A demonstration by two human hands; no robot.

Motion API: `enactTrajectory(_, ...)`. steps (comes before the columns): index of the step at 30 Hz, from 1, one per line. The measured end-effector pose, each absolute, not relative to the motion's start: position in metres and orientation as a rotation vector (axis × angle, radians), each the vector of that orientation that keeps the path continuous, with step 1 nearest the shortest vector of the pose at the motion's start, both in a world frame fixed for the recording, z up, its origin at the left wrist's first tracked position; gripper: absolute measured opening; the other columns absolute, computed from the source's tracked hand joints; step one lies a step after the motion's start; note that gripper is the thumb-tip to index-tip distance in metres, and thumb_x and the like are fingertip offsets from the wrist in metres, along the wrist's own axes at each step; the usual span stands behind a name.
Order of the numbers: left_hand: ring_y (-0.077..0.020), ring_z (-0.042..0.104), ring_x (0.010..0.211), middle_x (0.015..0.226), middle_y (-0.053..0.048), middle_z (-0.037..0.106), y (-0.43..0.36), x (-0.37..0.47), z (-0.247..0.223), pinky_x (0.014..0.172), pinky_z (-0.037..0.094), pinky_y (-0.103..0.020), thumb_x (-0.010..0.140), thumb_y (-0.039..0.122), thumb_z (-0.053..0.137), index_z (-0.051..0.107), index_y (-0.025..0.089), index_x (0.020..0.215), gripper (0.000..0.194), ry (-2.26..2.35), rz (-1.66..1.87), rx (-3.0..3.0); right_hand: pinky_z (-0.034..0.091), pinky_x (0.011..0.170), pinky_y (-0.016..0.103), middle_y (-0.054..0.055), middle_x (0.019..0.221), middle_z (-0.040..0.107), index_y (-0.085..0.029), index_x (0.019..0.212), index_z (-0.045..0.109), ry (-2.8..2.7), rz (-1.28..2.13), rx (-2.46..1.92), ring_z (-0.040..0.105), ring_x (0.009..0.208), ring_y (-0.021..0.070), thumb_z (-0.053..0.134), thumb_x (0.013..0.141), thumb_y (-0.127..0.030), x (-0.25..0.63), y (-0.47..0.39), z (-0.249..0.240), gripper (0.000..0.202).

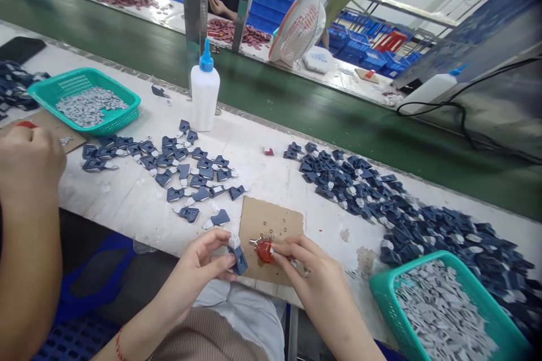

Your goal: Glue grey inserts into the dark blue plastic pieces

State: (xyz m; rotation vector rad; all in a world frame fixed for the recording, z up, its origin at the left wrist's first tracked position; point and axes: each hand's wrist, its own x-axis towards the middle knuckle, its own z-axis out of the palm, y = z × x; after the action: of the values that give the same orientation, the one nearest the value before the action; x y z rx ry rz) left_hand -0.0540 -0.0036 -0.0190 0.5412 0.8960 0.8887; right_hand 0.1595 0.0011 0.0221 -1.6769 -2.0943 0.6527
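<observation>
My left hand (205,262) pinches a dark blue plastic part (240,264) with a whitish tip pointing up. To its right, my right hand (315,270) has thumb and fingers closed on a small white piece (272,249), mostly covered by the fingertips. That piece is at the edge of a small round red dish (265,252); whether it touches the dish I cannot tell. Under the dish lies a cardboard sheet (288,220) with shiny wet drops. Several similar dark blue parts (206,172) with pale tips lie scattered beyond my left hand.
A green basket (381,287) of small grey-white pieces stands at right, by a large heap of blue parts (449,231). A white bottle (205,95) stands behind. Another green basket (131,115) is at left, near a co-worker's hand (31,163). A green strip (262,84) runs behind the table.
</observation>
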Motion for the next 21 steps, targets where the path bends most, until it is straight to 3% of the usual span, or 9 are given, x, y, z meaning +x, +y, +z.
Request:
enactTrajectory(11,-0.0119,0.062,0.072,0.093,-0.002,0.065,-0.0053,-0.0495,-0.0213,0.065,0.052,-0.022,0.075,0.030,0.078,0.063,0.019,0.090,0.024,0.862,0.919,0.576,0.052,0.068,0.025,0.005,0.086,0.068,-0.020,0.084,0.073,-2.105,0.692,-1.631,0.068,0.078,0.0175,0.054,0.092,-0.015,0.1594,0.0047,0.0252,0.021)
enactTrajectory(21,-0.0126,0.063,0.074,0.095,-0.003,0.069,-0.0055,-0.0447,-0.0250,0.070,0.052,-0.023,0.074,0.029,0.079,0.063,0.020,0.091,0.025,0.874,0.883,0.591,0.051,0.067,0.026,0.006,0.084,0.066,-0.019,0.083,0.072,-2.098,0.724,-1.648,0.066,0.076,0.0172,0.053,0.092,-0.016,0.1599,0.0049,0.0268,0.022)
